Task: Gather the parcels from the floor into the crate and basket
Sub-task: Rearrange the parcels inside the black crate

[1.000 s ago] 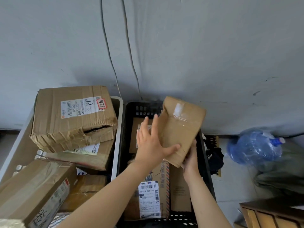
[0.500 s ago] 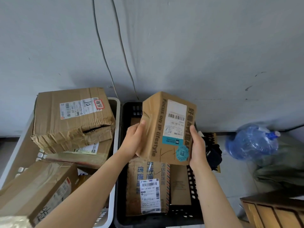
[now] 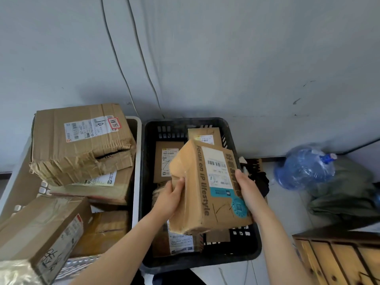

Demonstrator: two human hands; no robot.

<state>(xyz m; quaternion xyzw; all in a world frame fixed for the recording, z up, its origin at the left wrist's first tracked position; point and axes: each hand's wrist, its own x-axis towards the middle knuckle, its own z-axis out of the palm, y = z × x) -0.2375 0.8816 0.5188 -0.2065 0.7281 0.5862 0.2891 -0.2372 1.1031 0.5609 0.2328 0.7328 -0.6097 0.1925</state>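
Observation:
I hold a brown cardboard parcel (image 3: 207,188) with a white barcode label and a teal sticker over the black plastic crate (image 3: 244,254). My left hand (image 3: 170,200) grips its left taped side. Its right edge is held by my right hand (image 3: 249,192). The parcel is tilted, its near end lower. Inside the crate lie several flat brown parcels (image 3: 166,159), partly hidden under the held one. The white basket (image 3: 137,161) on the left is piled with large cardboard boxes (image 3: 80,140).
A grey wall with two hanging cables (image 3: 141,64) stands behind both containers. A blue water jug (image 3: 304,167) and dark green cloth (image 3: 345,192) lie on the floor at right. A wooden drawer unit (image 3: 337,256) sits at bottom right.
The parcel was turned so its labelled face is up, then lowered toward the crate. Both hands shifted to its sides. The view tilted further down.

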